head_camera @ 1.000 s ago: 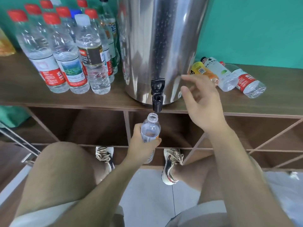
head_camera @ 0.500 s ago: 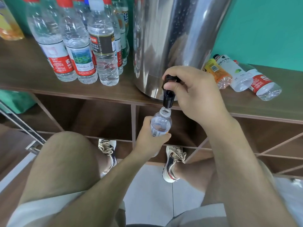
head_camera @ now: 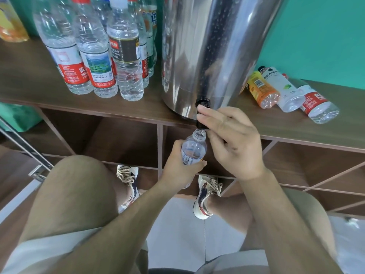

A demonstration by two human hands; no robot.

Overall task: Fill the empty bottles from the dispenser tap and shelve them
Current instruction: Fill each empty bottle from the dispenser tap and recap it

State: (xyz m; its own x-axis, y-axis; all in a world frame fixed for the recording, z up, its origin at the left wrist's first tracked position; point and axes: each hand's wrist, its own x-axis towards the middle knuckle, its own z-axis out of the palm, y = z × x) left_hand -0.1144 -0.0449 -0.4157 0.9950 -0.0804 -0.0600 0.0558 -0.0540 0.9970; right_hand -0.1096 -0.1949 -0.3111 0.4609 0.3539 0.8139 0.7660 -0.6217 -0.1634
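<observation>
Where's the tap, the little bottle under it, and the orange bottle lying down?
tap [head_camera: 200, 123]: head view, its black spout.
little bottle [head_camera: 194, 150]: head view, its clear body.
orange bottle [head_camera: 260, 89]: head view, its yellow label.

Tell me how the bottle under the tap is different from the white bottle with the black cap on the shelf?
The held bottle is upright under the tap; the white bottle lies on its side on the shelf. The held bottle's neck is open, no cap; the white bottle's black cap is on. The left hand grips the held bottle; no hand touches the white bottle. Both are plastic with labels.
</observation>
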